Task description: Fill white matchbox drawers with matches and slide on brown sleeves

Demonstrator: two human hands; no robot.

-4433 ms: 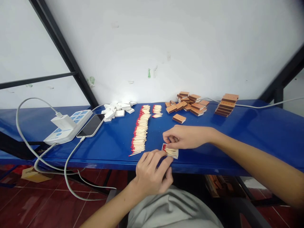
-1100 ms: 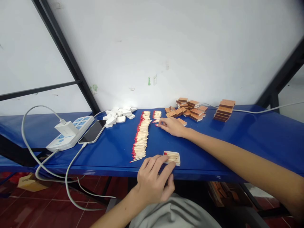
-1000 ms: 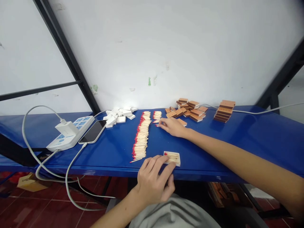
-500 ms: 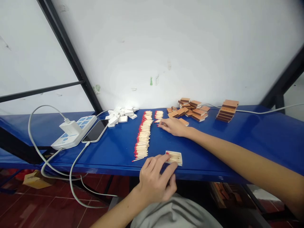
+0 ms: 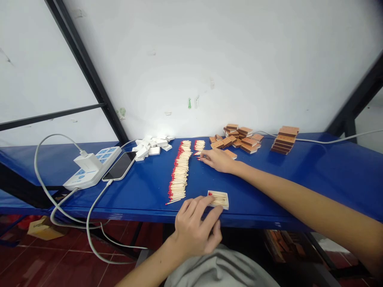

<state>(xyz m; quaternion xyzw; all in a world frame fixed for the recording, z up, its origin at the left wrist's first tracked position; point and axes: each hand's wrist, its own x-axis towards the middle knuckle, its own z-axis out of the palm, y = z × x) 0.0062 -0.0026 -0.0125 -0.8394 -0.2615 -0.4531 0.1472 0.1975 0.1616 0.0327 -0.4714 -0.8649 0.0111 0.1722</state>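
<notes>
Near the table's front edge lies a white matchbox tray [image 5: 225, 196] with several matches [image 5: 220, 198] in it. My left hand [image 5: 196, 227] grips its left and near side between forefinger and thumb. Farther back, my right hand [image 5: 218, 159] is closed in a pinch on matches, whose red heads [image 5: 198, 158] stick out to the left of the fingertips. Just behind it sits a short row of matches [image 5: 199, 145]. A long row of red-headed matches [image 5: 180, 171] runs front to back on the left, heads pointing left.
White empty trays [image 5: 154, 145] are heaped at the back left. Brown matchboxes [image 5: 239, 137] lie piled at the back right, beside a leaning stack of matchboxes [image 5: 285, 139]. A phone [image 5: 119, 166] and a power strip [image 5: 89, 171] with cables occupy the left of the blue table [image 5: 143, 191].
The view has shifted very slightly. Both hands keep practically the same place and pose, the left at the tray, the right at the matches.
</notes>
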